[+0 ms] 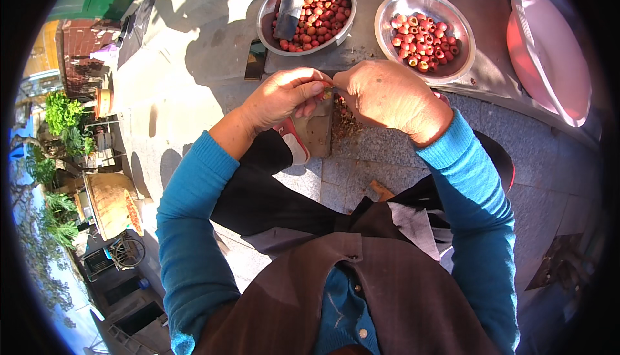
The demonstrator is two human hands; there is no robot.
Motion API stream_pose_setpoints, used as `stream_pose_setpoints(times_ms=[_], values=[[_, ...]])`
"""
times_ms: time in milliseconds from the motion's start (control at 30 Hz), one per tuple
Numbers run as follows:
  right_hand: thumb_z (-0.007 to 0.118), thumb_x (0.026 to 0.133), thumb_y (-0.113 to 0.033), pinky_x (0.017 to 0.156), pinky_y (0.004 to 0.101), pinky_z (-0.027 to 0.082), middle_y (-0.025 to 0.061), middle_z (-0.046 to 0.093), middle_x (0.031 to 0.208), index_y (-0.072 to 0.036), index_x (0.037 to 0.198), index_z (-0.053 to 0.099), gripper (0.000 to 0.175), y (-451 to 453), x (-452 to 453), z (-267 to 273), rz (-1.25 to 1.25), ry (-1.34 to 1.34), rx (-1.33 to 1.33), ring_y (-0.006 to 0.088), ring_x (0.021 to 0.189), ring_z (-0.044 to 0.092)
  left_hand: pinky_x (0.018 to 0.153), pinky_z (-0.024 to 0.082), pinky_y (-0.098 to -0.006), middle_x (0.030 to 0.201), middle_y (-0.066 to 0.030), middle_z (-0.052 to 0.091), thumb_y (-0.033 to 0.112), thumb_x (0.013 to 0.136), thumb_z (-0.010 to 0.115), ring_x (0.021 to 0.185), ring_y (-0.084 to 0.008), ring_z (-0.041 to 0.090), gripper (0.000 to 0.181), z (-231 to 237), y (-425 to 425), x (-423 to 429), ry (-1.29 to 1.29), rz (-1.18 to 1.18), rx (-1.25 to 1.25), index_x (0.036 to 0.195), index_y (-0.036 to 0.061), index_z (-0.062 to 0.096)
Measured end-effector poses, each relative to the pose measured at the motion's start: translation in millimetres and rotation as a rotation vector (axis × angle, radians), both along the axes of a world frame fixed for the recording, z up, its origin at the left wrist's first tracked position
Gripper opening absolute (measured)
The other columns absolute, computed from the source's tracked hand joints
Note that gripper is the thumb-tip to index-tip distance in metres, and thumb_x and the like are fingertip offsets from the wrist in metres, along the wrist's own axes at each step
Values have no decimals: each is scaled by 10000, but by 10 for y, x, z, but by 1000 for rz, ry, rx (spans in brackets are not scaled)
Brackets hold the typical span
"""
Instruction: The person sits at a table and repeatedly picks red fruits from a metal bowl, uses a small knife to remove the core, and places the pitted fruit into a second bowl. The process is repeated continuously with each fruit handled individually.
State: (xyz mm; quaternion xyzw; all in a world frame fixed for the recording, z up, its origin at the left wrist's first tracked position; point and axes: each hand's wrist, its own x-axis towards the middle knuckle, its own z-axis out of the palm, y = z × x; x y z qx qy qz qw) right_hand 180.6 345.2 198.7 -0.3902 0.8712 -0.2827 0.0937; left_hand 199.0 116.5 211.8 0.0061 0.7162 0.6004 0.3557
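My left hand (295, 94) pinches a small red fruit (325, 91), probably a hawthorn berry, between thumb and fingers. My right hand (382, 94) is closed around a small tool, mostly hidden in the fist, whose thin dark end meets the fruit. Beyond the left hand, a metal bowl (349, 35) holds many whole red fruits, with a wooden-handled cleaver (289, 16) lying on them and over the rim. Beyond the right hand, another metal bowl (468, 67) contains red fruits, many with open hollows.
Seeds and fruit scraps (348, 125) lie on the paving below my hands, beside a block (315, 134). A pink plastic basin (557, 55) rests tilted at the right. My shoe (294, 143) is beside the block. A parked bicycle (127, 252) and potted plants (63, 113) are at the far left.
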Motion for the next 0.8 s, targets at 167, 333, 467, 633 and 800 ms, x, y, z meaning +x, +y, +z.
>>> stream_pose_setpoints(times_ms=[167, 333, 467, 633, 800], values=[[614, 842, -128, 668, 454, 512, 173, 662, 825, -46, 905, 655, 111, 66, -54, 43, 77, -133, -62, 376, 788, 657, 569, 440, -226, 812, -21, 574, 223, 1011, 564, 607, -85, 502, 335, 30, -75, -47, -62, -106, 7, 1231, -30, 577], [628, 861, -104, 660, 442, 501, 176, 649, 815, -41, 913, 646, 84, 138, -60, 139, 76, -205, -154, 378, 776, 649, 574, 441, -239, 900, -65, 614, 184, 998, 568, 617, -104, 508, 327, 61, -141, -45, 5, -74, 74, 1247, -28, 574], [631, 874, -103, 650, 447, 497, 175, 642, 800, -44, 907, 643, 69, 167, -57, 205, 32, -173, -122, 378, 762, 644, 576, 441, -245, 949, -86, 619, 144, 983, 572, 625, -118, 514, 316, 107, -140, -56, 53, -52, 43, 1254, -19, 575], [633, 876, -109, 640, 455, 493, 174, 637, 793, -46, 902, 638, 68, 200, -53, 241, 13, -155, -115, 382, 750, 640, 601, 457, -226, 950, -44, 638, 180, 982, 572, 685, -96, 561, 315, 119, -118, -69, 108, -41, 33, 1247, 11, 600], [619, 870, -112, 650, 464, 496, 174, 639, 782, -46, 905, 641, 78, 228, -74, 185, 12, -175, -97, 387, 753, 641, 657, 470, -222, 998, -31, 627, 183, 995, 551, 766, -103, 584, 324, 81, -130, -121, 90, -4, 157, 1269, 13, 586]])
